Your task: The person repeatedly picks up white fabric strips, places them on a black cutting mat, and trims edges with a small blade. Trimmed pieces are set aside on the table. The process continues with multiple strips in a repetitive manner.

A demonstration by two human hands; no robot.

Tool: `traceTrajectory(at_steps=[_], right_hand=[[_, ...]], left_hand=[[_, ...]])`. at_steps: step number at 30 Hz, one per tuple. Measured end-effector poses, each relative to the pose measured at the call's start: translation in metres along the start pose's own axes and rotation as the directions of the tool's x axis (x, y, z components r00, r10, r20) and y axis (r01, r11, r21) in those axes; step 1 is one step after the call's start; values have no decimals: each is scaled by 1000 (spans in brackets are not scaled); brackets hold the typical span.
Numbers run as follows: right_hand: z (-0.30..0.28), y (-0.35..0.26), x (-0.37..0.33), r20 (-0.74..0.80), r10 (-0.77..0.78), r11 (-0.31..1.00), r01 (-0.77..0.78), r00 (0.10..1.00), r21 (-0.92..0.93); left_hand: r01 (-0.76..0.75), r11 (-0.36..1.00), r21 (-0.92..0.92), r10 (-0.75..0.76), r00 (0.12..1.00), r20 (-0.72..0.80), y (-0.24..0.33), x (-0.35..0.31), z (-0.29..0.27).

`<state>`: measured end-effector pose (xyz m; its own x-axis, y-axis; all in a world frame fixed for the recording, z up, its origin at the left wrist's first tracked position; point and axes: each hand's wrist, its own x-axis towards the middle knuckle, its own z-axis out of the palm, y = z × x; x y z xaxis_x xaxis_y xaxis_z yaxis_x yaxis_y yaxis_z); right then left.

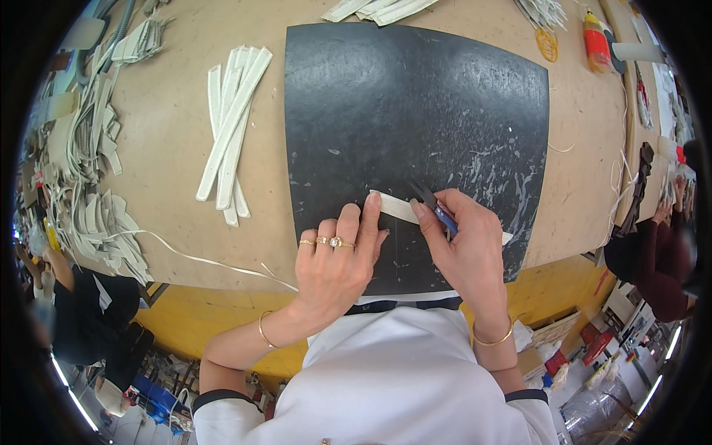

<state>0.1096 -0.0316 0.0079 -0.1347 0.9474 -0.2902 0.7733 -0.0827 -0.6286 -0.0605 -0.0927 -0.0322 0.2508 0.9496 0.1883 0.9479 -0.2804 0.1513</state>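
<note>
A short off-white strip (pixel 398 208) lies slantwise low on the black mat (pixel 415 96), with stitching too small to make out. My left hand (pixel 337 248), with rings on its fingers, has its index fingertip on the strip's left end, the fingers curled and the thumb tucked below. In my right hand (pixel 467 233) are small thread snips (pixel 445 217) with blue handles; their dark blades point up and left, just above the strip. My right thumb presses on the strip's middle. The strip's other end shows past the right hand, the part between being hidden.
Left of the mat lies a crossed pile of white strips (pixel 233 133), and more strips (pixel 382 9) lie beyond it. Heaped grey-white pieces (pixel 96 141) line the table's left edge. A red and yellow bottle (pixel 595 43) stands at far right. Other people work at both sides.
</note>
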Motion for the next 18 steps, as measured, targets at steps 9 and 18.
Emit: traceTrajectory(at_steps=[9, 18], right_hand=[[7, 4, -6, -57, -45, 999, 45, 997, -5], [5, 1, -3, -55, -42, 999, 41, 998, -9]], left_hand=[[44, 997, -66, -42, 999, 30, -1, 3, -11], [-23, 993, -115, 50, 969, 243, 18, -7, -10]])
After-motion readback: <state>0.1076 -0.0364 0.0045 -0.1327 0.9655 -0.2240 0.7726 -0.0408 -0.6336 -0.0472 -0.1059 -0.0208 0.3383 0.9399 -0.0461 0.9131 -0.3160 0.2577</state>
